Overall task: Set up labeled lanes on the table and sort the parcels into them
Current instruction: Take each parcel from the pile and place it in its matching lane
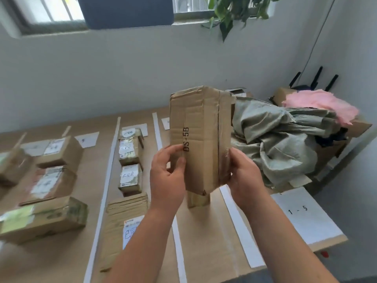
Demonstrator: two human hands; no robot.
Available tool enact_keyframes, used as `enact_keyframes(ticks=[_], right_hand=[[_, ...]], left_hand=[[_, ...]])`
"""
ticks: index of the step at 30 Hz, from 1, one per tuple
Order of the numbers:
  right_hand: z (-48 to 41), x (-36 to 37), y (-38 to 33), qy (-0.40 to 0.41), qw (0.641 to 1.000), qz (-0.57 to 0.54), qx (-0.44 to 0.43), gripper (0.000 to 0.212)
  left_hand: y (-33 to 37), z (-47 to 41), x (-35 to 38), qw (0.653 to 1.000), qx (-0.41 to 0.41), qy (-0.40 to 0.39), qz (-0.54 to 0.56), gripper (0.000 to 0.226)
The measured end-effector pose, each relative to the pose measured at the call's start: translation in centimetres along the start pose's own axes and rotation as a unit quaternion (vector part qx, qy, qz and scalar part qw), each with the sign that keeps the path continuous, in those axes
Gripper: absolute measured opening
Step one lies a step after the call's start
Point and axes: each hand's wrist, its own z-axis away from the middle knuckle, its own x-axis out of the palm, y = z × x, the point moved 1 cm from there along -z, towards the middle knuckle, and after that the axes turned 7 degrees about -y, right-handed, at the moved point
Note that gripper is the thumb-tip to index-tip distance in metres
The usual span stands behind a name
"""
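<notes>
I hold a tall brown cardboard parcel [201, 135] marked "DS-5B" upright above the table. My left hand [166, 176] grips its lower left edge, thumb on the front face. My right hand [243, 176] grips its lower right side. Below it another small box [199, 199] stands on the table. White paper strips [107, 170] divide the brown table [204, 242] into lanes. Paper labels [87, 138] lie at the lanes' far ends, and a sheet reading "1 - 5" [302, 213] lies at the right. Several parcels [130, 152] sit in the middle lane, and others [51, 180] in the left lanes.
A large grey-green woven sack [281, 135] lies crumpled on boxes at the right, with pink material [322, 103] on top. A flat padded envelope [122, 221] lies near the front. The wall, a window and a hanging plant [230, 11] are behind the table.
</notes>
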Motion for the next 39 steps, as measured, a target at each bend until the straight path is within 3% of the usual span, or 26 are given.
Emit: enact_keyframes(ticks=[3,7,11,15,18,22,26,31,34,39], right_hand=[[-0.5,0.7,-1.3,-0.027,1.000,-0.011,-0.006,0.032],[-0.5,2.0,-2.7,-0.080,0.996,-0.030,-0.012,0.015],[-0.1,3.8,-3.4,-0.157,0.987,-0.032,-0.017,0.004],[0.1,6.0,-4.1,-0.198,0.980,0.023,-0.026,0.016],[0.4,7.3,-4.4,-0.185,0.982,0.004,-0.042,0.009],[0.7,8.4,-4.5,-0.155,0.985,-0.047,-0.057,0.036],[0.8,9.0,-4.4,-0.147,0.987,-0.031,-0.065,0.025],[1.4,9.5,-4.0,-0.167,0.981,-0.014,-0.099,0.030],[1.5,9.5,-3.7,-0.186,0.977,-0.035,-0.102,0.022],[1.8,9.4,-3.0,-0.181,0.979,-0.025,-0.094,0.030]], left_hand=[[1.4,-0.3,0.0,0.999,0.010,0.046,0.007,0.033],[4.0,-0.2,-0.5,0.995,-0.019,0.060,0.082,0.020],[4.6,-0.3,-2.1,0.989,-0.029,0.006,0.148,0.070],[5.0,-1.3,-4.0,0.987,-0.045,0.034,0.150,0.031],[5.4,-1.8,-5.3,0.992,-0.038,0.054,0.108,0.028],[5.5,-2.6,-7.0,0.990,-0.012,0.107,0.092,0.007],[5.0,-3.3,-8.0,0.985,-0.005,0.159,0.071,0.019],[4.8,-3.3,-8.1,0.983,-0.026,0.144,0.112,0.006],[5.3,-2.9,-7.9,0.979,-0.045,0.119,0.157,0.015],[5.2,-2.3,-7.5,0.984,-0.051,0.070,0.156,0.031]])
